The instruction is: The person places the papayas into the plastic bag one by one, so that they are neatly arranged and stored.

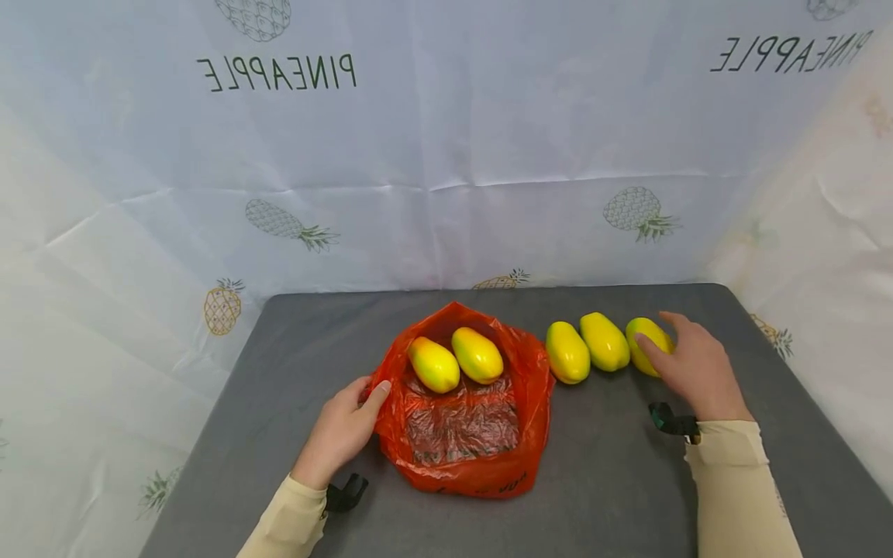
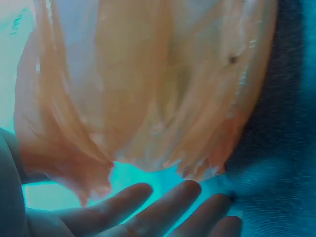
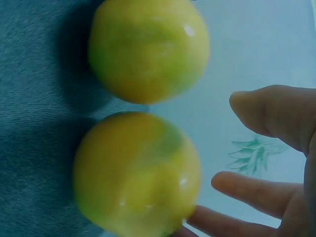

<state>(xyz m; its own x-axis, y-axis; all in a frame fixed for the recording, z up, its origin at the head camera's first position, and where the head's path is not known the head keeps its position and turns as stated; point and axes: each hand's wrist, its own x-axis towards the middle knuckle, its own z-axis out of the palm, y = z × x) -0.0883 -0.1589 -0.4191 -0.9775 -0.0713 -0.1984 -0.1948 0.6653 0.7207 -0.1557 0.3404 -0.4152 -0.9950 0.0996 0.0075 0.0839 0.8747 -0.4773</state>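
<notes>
A red plastic bag (image 1: 463,477) lies mouth up on the table, with two yellow mangoes (image 1: 434,364) inside toward its far side. My left hand (image 1: 342,426) pinches the bag's left rim, thumb on the inside; in the left wrist view the bag's side (image 2: 148,89) hangs past spread fingers. Three more mangoes stand in a row right of the bag. Over the rightmost mango (image 1: 643,335) my right hand (image 1: 701,372) is spread, thumb on the near side and fingers beyond it. In the right wrist view a wide gap parts the thumb from this mango (image 3: 136,173).
The left mango (image 1: 567,353) of the row is right beside the bag's rim, and the middle mango (image 1: 604,341) sits between its neighbours. Behind the dark grey table (image 1: 614,480) hangs a white pineapple-print cloth (image 1: 432,139). Black wrist mounts (image 1: 673,420) jut out below the hands.
</notes>
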